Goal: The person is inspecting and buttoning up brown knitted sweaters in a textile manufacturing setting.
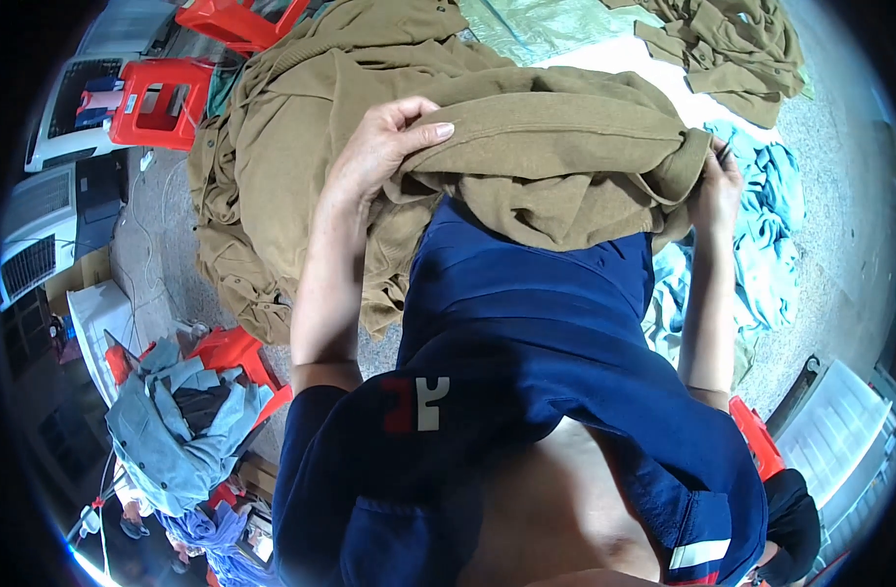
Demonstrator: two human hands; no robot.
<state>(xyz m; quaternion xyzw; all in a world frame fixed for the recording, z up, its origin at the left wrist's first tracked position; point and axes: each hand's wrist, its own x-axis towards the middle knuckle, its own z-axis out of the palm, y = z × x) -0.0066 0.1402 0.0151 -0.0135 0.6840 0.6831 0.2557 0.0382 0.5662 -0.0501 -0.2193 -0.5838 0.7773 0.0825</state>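
A brown knit garment (pixel 565 122) is stretched across my lap, its long seamed edge running from one hand to the other. At its left end, my left hand (pixel 394 142) pinches the cloth between thumb and fingers, the thumb lying on top. My right hand (pixel 719 186) grips the other end, where the fabric folds over; its fingers are partly hidden. The middle of the garment droops in loose folds over my dark blue clothing (pixel 526 293). Left of and beyond it spreads a large heap of matching brown garments (pixel 296 147), some with buttons.
More brown garments (pixel 736 54) lie at the far right on pale sheeting. Light blue cloth (pixel 771 225) is heaped beside my right arm. Red stools (pixel 159 103) stand at the far left. Grey-blue garments (pixel 179 426) cover another red stool at the near left. A cable (pixel 139 225) crosses the floor.
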